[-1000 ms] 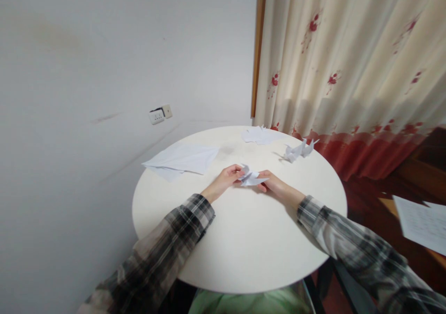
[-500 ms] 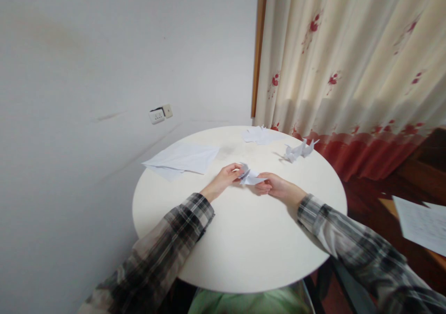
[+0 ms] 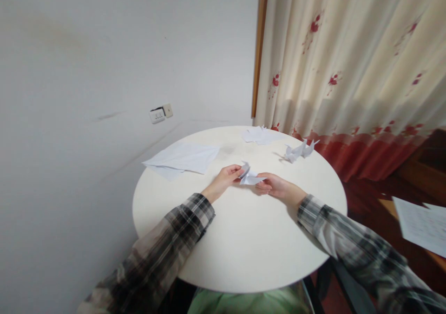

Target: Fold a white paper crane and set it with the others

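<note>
A white folded paper crane [image 3: 251, 179] is held between my two hands, just above the middle of the round white table [image 3: 251, 239]. My left hand [image 3: 228, 175] pinches its left wing between thumb and fingers. On the other side my right hand [image 3: 273, 184] grips the right part, its lower fingers curled beneath. Finished-looking folded paper cranes [image 3: 298, 151] stand together toward the table's right rear, apart from my hands.
Large white paper sheets [image 3: 183, 158] lie at the table's left rear. More paper pieces [image 3: 259, 135] rest at the far edge. A wall with a socket [image 3: 157, 115] borders the left, a patterned curtain [image 3: 348, 72] the right. Printed sheets [image 3: 421, 223] lie beyond the table's right side.
My left fingers have shifted slightly on the paper crane's left wing, which now stands a little more spread. The right hand stays in nearly the same place.
</note>
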Demonstrator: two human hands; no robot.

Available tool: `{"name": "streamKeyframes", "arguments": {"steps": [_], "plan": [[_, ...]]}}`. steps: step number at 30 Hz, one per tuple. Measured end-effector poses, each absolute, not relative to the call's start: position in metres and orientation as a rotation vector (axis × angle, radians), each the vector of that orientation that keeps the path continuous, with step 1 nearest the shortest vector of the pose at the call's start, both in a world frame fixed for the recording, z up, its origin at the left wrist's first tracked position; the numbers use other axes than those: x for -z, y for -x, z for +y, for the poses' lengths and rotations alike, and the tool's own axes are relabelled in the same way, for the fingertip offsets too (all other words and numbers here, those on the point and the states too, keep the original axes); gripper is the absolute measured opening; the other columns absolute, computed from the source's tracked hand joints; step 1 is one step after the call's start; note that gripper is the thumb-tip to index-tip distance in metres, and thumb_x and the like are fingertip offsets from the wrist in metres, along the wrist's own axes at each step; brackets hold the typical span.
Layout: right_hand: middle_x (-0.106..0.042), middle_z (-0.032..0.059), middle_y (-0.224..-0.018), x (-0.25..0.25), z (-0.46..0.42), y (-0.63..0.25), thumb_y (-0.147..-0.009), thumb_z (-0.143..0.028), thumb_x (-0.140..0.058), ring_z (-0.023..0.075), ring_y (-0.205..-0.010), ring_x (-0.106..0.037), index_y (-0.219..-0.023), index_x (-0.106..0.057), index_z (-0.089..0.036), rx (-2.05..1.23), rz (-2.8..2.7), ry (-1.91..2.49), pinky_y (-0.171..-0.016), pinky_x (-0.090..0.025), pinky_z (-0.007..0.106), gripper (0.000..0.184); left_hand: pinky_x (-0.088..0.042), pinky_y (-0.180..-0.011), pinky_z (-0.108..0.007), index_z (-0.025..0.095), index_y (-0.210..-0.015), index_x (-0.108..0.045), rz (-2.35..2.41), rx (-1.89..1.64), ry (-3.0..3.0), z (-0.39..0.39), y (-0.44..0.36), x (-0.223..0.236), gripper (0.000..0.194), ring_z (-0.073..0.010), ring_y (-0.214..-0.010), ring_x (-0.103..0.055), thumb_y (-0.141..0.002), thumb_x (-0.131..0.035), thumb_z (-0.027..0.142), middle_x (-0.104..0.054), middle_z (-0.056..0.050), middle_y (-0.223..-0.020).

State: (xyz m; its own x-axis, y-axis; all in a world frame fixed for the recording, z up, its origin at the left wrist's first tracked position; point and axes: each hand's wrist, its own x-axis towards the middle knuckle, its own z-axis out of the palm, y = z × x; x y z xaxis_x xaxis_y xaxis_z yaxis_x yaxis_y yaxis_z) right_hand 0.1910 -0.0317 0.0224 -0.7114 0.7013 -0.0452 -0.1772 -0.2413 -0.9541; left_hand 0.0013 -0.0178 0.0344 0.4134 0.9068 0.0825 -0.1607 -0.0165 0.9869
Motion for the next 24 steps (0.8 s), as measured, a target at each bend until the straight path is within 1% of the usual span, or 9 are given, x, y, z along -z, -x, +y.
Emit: {"name": "streamKeyframes", "arguments": {"steps": [4, 7, 10, 12, 14, 17, 19, 21, 24], "plan": [[-0.042, -0.0038, -0.043, -0.021, -0.033, -0.187, -0.077, -0.031, -0.048, 0.0092, -0.041, -0.035, -0.062, -0.053, -0.015, -1.692, -1.460, 0.832, -0.045, -0.026, 0.023, 0.022, -0.043, -0.067, -0.025, 0.011, -0.077, -0.060, 0.766, -1.038, -1.221, -0.016, 0.001, -0.034, 0.037, -0.0103, -0.065, -0.054, -0.057, -0.074, 0.040, -0.059, -0.001, -0.072], [-0.050, -0.0017, -0.053, -0.022, -0.034, -0.185, -0.078, -0.040, -0.051, 0.0104, -0.046, -0.041, -0.072, -0.053, -0.015, -1.429, -1.519, 0.950, -0.045, -0.028, 0.023, 0.025, -0.043, -0.064, -0.022, 0.011, -0.077, -0.060, 0.748, -1.090, -1.150, -0.013, 0.003, -0.033, 0.028, -0.0086, -0.062, -0.053, -0.062, -0.071, 0.032, -0.059, -0.001, -0.071], [-0.053, -0.0001, -0.066, -0.025, -0.034, -0.185, -0.075, -0.043, -0.057, 0.0120, -0.058, -0.047, -0.072, -0.051, -0.017, -0.973, -1.547, 0.996, -0.053, -0.034, 0.023, 0.027, -0.043, -0.064, -0.021, 0.010, -0.078, -0.060, 0.741, -1.143, -1.051, -0.011, 0.004, -0.032, 0.017, -0.0079, -0.062, -0.053, -0.066, -0.066, 0.021, -0.059, -0.001, -0.071], [-0.054, 0.0013, -0.076, -0.028, -0.033, -0.187, -0.074, -0.042, -0.061, 0.0140, -0.069, -0.050, -0.077, -0.051, -0.018, -0.738, -1.566, 0.978, -0.060, -0.039, 0.025, 0.026, -0.044, -0.065, -0.021, 0.010, -0.076, -0.060, 0.735, -1.150, -0.993, -0.010, 0.004, -0.033, 0.010, -0.0086, -0.063, -0.055, -0.067, -0.061, 0.013, -0.059, -0.002, -0.071], [-0.055, 0.0039, -0.087, -0.029, -0.033, -0.190, -0.074, -0.039, -0.063, 0.0164, -0.079, -0.052, -0.085, -0.052, -0.019, -0.602, -1.622, 0.926, -0.066, -0.043, 0.027, 0.026, -0.045, -0.065, -0.021, 0.010, -0.074, -0.059, 0.716, -1.139, -0.955, -0.010, 0.003, -0.034, 0.007, -0.0090, -0.062, -0.055, -0.067, -0.058, 0.008, -0.059, -0.002, -0.069], [-0.055, 0.0083, -0.100, -0.028, -0.033, -0.193, -0.076, -0.034, -0.064, 0.0200, -0.092, -0.052, -0.095, -0.054, -0.020, -0.388, -1.781, 0.829, -0.070, -0.046, 0.030, 0.026, -0.044, -0.061, -0.021, 0.010, -0.070, -0.059, 0.687, -1.133, -0.906, -0.011, 0.003, -0.035, 0.004, -0.0086, -0.059, -0.053, -0.069, -0.057, 0.007, -0.059, -0.002, -0.067], [-0.054, 0.0099, -0.105, -0.027, -0.034, -0.194, -0.079, -0.029, -0.061, 0.0215, -0.099, -0.050, -0.099, -0.055, -0.021, -0.205, -1.921, 0.783, -0.075, -0.046, 0.033, 0.023, -0.044, -0.061, -0.021, 0.010, -0.069, -0.060, 0.687, -1.122, -0.885, -0.012, 0.002, -0.035, 0.004, -0.0091, -0.059, -0.053, -0.071, -0.056, 0.009, -0.060, -0.003, -0.067], [-0.054, 0.0105, -0.108, -0.027, -0.034, -0.195, -0.083, -0.024, -0.055, 0.0217, -0.100, -0.050, -0.103, -0.056, -0.021, -0.036, -2.051, 0.768, -0.079, -0.045, 0.035, 0.020, -0.044, -0.060, -0.022, 0.010, -0.069, -0.060, 0.682, -1.076, -0.885, -0.012, 0.002, -0.033, 0.004, -0.0098, -0.059, -0.053, -0.072, -0.057, 0.010, -0.060, -0.004, -0.068], [-0.058, 0.0104, -0.103, -0.027, -0.035, -0.195, -0.088, -0.019, -0.045, 0.0207, -0.093, -0.053, -0.105, -0.057, -0.021, 0.162, -2.181, 0.763, -0.076, -0.044, 0.034, 0.020, -0.043, -0.056, -0.023, 0.009, -0.068, -0.061, 0.640, -0.967, -0.928, -0.011, 0.003, -0.030, 0.005, -0.0106, -0.057, -0.052, -0.071, -0.059, 0.013, -0.061, -0.006, -0.066]]}}
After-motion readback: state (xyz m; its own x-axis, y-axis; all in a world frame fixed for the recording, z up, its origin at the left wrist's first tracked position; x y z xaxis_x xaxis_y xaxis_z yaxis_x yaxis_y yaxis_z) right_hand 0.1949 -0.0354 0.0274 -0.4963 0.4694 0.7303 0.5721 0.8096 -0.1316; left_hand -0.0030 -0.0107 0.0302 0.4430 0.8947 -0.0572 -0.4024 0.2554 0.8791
